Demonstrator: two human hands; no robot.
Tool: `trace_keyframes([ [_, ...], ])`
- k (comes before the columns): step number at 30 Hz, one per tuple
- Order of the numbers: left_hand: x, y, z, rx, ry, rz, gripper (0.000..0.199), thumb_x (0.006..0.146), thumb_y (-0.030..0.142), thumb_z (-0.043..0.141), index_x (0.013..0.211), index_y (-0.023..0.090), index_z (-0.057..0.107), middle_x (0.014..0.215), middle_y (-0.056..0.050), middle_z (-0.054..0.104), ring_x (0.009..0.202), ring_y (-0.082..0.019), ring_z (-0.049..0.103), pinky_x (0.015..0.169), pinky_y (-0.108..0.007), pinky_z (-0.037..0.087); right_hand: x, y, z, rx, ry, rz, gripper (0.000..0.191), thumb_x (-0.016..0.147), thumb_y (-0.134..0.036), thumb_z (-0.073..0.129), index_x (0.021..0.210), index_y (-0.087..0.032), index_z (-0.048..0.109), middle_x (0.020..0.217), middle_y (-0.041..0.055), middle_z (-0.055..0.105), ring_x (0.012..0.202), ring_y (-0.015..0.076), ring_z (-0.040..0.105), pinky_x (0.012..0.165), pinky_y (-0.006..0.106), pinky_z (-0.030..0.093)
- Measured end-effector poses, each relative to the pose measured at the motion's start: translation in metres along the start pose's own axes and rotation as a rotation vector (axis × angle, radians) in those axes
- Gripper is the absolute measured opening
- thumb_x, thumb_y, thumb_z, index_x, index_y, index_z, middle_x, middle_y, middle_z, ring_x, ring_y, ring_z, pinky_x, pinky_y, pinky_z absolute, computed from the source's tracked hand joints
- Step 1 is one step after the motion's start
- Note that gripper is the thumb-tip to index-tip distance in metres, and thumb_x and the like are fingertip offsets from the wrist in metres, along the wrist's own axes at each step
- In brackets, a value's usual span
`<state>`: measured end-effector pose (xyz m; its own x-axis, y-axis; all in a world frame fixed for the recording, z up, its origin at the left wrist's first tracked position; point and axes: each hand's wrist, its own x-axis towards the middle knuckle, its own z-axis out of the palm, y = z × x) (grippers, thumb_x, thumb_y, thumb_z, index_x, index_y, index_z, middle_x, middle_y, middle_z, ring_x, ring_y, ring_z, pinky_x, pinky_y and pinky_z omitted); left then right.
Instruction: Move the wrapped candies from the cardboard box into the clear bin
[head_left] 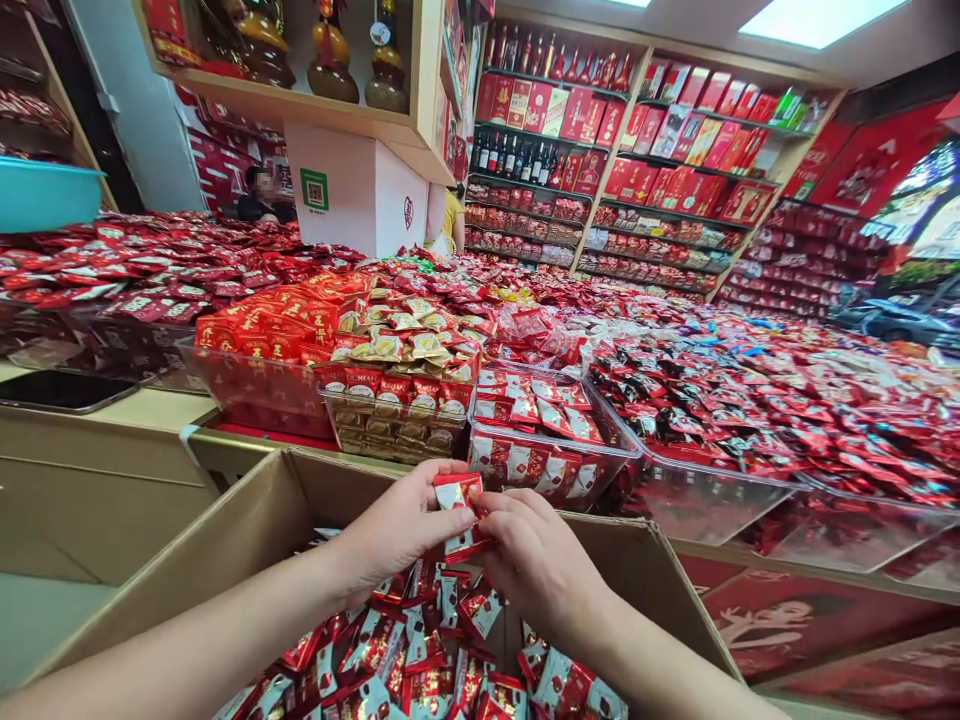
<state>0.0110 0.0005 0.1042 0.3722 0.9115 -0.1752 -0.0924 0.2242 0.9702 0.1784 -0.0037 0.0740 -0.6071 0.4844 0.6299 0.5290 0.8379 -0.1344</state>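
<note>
Above an open cardboard box (247, 512), a red and white candy packet (457, 495) is held between both hands. My left hand (409, 525) grips it from the left, its thumb lying across the front. From the right, the closed fingers of my right hand (529, 545) pinch its edge. Inside the box lie many loose packets (427, 640) of the same red and white look. Just beyond the hands stands a clear plastic bin (555, 460) with similar packets laid in rows.
Left of that bin are a bin of durian packets (405, 400) and a bin of red packets (262, 350). Heaped packets (720, 400) fill bins on the right. A dark tablet (64, 390) lies on the counter. Shelves with bottles and boxes (547, 110) stand behind; a person (261, 195) is at the back.
</note>
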Motion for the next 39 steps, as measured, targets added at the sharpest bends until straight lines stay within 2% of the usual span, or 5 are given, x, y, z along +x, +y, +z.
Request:
trace_keyframes([
  [15, -0.01, 0.012, -0.005, -0.121, -0.091, 0.074, 0.043, 0.071, 0.018, 0.055, 0.112, 0.022, 0.041, 0.095, -0.004, 0.062, 0.079, -0.015, 0.057, 0.068, -0.027, 0.042, 0.006, -0.001, -0.016, -0.306, -0.008, -0.203, 0.008, 0.076, -0.013, 0.047, 0.074, -0.017, 0.053, 0.108, 0.0072, 0.055, 0.089, 0.0188, 0.048, 0.067, 0.032, 0.042],
  [21, -0.004, 0.006, -0.008, 0.069, -0.084, 0.023, 0.033, 0.073, 0.029, 0.051, 0.104, 0.017, 0.044, 0.086, -0.006, 0.062, 0.066, -0.012, 0.057, 0.057, -0.023, 0.039, 0.032, 0.045, -0.061, -0.474, 0.177, 0.037, 0.012, 0.078, -0.017, 0.04, 0.074, -0.018, 0.051, 0.109, 0.0085, 0.052, 0.093, 0.0172, 0.049, 0.075, 0.031, 0.04],
  [25, 0.001, -0.013, -0.006, 0.201, -0.227, -0.071, 0.023, 0.071, 0.025, 0.05, 0.091, 0.014, 0.048, 0.082, -0.006, 0.062, 0.064, -0.012, 0.057, 0.055, -0.022, 0.038, 0.064, 0.096, -0.083, -0.706, -0.122, 0.258, 0.017, 0.079, -0.016, 0.035, 0.078, -0.015, 0.052, 0.099, 0.0101, 0.056, 0.083, 0.0178, 0.054, 0.068, 0.027, 0.039],
  [30, 0.0, -0.031, -0.006, 0.37, -0.331, -0.142, 0.021, 0.068, 0.022, 0.048, 0.087, 0.015, 0.052, 0.079, -0.003, 0.061, 0.066, -0.012, 0.056, 0.059, -0.023, 0.039, 0.081, 0.136, -0.074, -0.834, -0.556, 0.363, 0.021, 0.076, -0.008, 0.036, 0.081, -0.014, 0.055, 0.088, 0.011, 0.06, 0.079, 0.0189, 0.057, 0.065, 0.026, 0.037],
  [39, 0.001, -0.037, -0.012, 0.515, -0.344, -0.177, 0.028, 0.066, 0.025, 0.05, 0.092, 0.018, 0.056, 0.073, -0.002, 0.061, 0.069, -0.016, 0.056, 0.06, -0.024, 0.039, 0.084, 0.146, -0.065, -0.806, -0.674, 0.381, 0.024, 0.075, -0.009, 0.037, 0.093, -0.01, 0.053, 0.086, 0.0145, 0.061, 0.087, 0.023, 0.054, 0.069, 0.029, 0.037],
])
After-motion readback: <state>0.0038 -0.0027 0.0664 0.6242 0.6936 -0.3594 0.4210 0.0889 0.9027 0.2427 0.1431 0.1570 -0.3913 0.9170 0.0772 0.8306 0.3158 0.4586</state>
